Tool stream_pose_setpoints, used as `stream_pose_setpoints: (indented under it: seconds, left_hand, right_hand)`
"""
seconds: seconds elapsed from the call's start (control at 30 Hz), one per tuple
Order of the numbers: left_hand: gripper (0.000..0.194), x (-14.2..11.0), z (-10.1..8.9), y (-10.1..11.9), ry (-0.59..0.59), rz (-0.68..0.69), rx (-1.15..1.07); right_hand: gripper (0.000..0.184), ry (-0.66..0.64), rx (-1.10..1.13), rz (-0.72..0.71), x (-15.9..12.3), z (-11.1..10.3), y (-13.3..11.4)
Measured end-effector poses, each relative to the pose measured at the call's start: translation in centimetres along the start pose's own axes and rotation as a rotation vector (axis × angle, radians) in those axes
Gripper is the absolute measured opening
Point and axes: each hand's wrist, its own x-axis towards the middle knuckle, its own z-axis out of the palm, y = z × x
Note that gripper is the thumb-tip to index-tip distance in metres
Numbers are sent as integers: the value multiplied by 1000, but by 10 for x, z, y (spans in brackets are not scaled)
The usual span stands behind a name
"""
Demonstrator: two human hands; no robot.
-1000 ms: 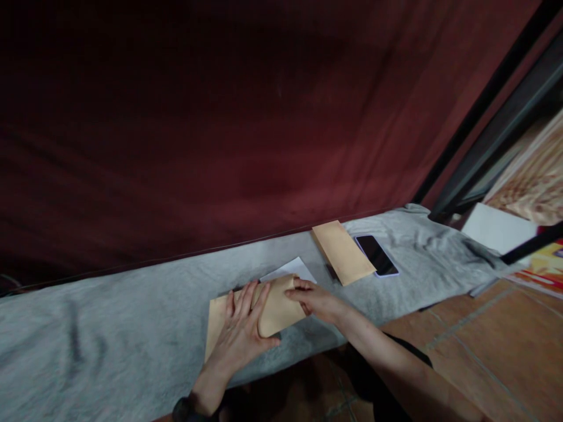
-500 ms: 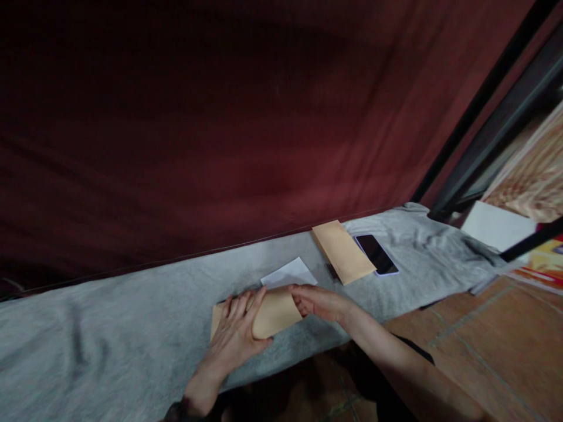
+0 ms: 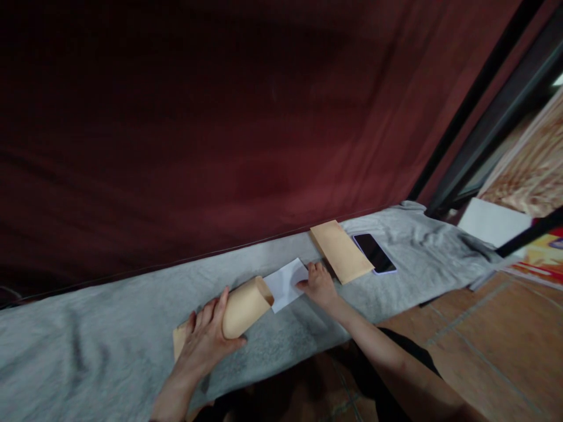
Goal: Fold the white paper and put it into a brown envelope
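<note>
My left hand [image 3: 206, 337] wraps over a brown paper envelope [image 3: 246, 308], thumb on the near side and fingers on the far side. The envelope's right end bulges into a round mouth. Just right of that mouth lies a folded sheet of white paper [image 3: 285, 284], its left edge close by the opening; whether it is inside I cannot tell. My right hand [image 3: 320, 285] has its thumb and fingers closed at the paper's right edge. A second brown envelope [image 3: 343, 252] rests flat beyond my right hand, overlapping the edge of a phone [image 3: 375, 253].
A grey cloth [image 3: 109, 328] covers the long narrow surface. Behind it hangs a dark red curtain [image 3: 246, 164]. Black metal bars [image 3: 466, 117] slant at the right, near a white box [image 3: 495, 223]. Brown floor tiles [image 3: 484, 328] show below.
My left hand has slid left with the envelope, whose mouth now bulges open. My right hand has left the envelope's end and moved to the white paper's right edge.
</note>
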Motion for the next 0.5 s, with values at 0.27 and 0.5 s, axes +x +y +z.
stream_pose_setpoints:
  seconds: [0.27,0.5]
  left_hand:
    - [111,-2,1,-10,-38,-29,-24]
    - [112,1,5,-9,-20,-53,-24]
  right_hand:
    - [11,-52,463,39,18,-5,19]
    - [20,-44,841,-3,26,-17,21]
